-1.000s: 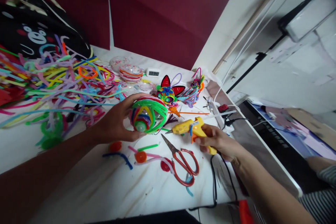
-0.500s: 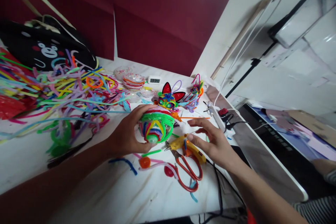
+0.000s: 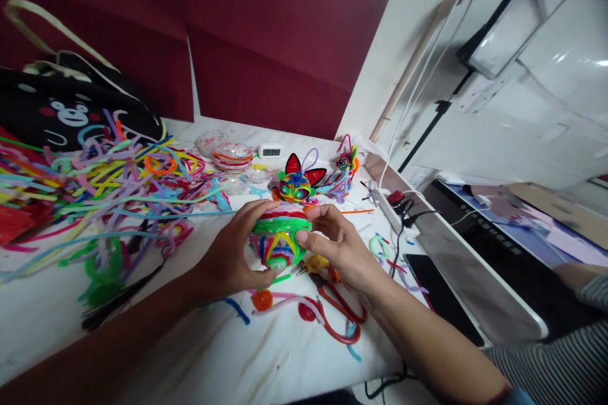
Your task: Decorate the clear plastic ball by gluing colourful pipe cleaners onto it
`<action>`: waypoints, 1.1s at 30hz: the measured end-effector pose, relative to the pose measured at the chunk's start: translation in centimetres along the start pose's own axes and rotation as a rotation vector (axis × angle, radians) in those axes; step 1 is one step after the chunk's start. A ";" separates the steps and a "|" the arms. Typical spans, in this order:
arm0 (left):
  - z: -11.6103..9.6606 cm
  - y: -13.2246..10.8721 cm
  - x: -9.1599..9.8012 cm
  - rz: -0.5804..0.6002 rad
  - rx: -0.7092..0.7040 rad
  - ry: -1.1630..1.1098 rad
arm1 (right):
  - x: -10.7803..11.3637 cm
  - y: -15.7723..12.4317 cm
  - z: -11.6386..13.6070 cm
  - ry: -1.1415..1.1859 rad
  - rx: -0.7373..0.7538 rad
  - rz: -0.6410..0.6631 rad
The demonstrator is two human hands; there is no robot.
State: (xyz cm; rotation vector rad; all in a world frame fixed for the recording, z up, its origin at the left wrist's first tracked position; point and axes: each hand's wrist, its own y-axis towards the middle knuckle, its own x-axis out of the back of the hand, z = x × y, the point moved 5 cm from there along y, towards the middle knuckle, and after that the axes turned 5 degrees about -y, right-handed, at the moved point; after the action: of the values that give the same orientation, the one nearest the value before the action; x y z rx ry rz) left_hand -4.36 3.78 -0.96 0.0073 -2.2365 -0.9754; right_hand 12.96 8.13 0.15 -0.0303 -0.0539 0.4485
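My left hand (image 3: 232, 247) grips the left side of a ball covered in coloured pipe cleaners (image 3: 280, 237), with green, red, yellow and blue bands. My right hand (image 3: 339, 243) holds the ball's right side, thumb on the front and fingers bent behind. Below it on the table lie orange-handled scissors (image 3: 339, 304), partly hidden by my right hand. A yellow glue gun (image 3: 316, 262) shows only in part beside them. Short pipe cleaner pieces, an orange disc (image 3: 261, 299) and a red disc (image 3: 306, 311) lie nearer to me.
A heap of loose pipe cleaners (image 3: 118, 177) covers the left of the table, before a black bag (image 3: 71, 107). Behind the ball stand a red-eared figure (image 3: 294, 185), clear half-shells (image 3: 232, 157) and a small digital display (image 3: 270, 152). A power strip (image 3: 394, 209) and a phone (image 3: 441, 294) lie right.
My right hand has moved left from above the glue gun and now grips the ball. The left hand keeps its hold. The camera view has shifted slightly.
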 end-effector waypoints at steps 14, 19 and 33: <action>0.7 -0.4 -0.5 -0.090 -0.070 0.020 | -0.5 0.8 -0.9 0.088 0.019 -0.102; 0.0 -0.3 -0.5 -0.043 -0.156 0.019 | -0.7 1.2 -1.0 0.077 0.007 -0.134; 0.5 -0.4 -0.5 0.012 -0.198 0.020 | -1.3 1.9 -0.9 0.077 -0.059 -0.150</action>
State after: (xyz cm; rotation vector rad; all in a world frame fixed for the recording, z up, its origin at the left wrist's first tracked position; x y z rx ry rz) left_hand -4.36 3.96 -1.74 -0.0840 -2.1106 -1.1810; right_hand 10.99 9.26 -0.90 -0.1005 0.0064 0.2958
